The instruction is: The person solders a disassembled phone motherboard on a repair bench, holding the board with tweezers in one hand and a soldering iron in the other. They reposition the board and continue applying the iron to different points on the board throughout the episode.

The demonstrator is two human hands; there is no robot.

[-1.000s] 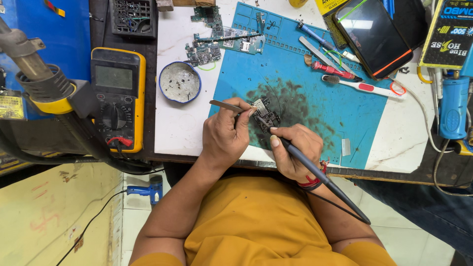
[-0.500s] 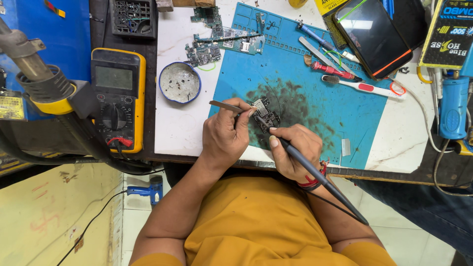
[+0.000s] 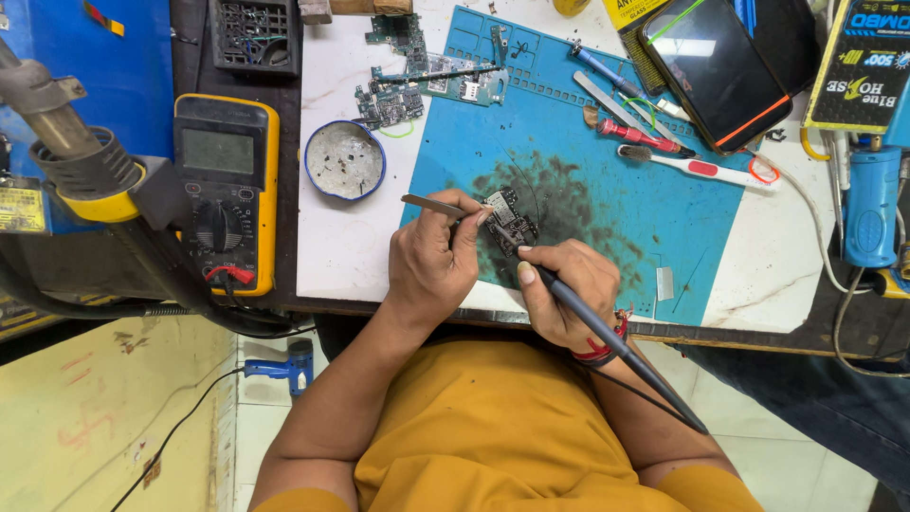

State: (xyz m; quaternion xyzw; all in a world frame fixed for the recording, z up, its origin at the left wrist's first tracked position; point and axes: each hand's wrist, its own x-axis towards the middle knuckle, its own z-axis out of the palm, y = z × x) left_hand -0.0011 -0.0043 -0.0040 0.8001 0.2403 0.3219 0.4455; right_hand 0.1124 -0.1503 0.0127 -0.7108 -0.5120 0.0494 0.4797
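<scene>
On the blue mat, the small circuit board lies at its dark-stained middle. The left hand pinches tweezers beside the board; the right hand grips a soldering iron, tip touching it.

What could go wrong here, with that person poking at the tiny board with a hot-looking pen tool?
The left hand steadies the small circuit board with tweezers, fingertips close to the soldering iron tip, so a slip might burn them. The right hand grips the iron low, and its cable trails over the lap, so a snag could jerk the tip. The blue mat is already scorched dark there; lingering heat may damage the board.
</scene>
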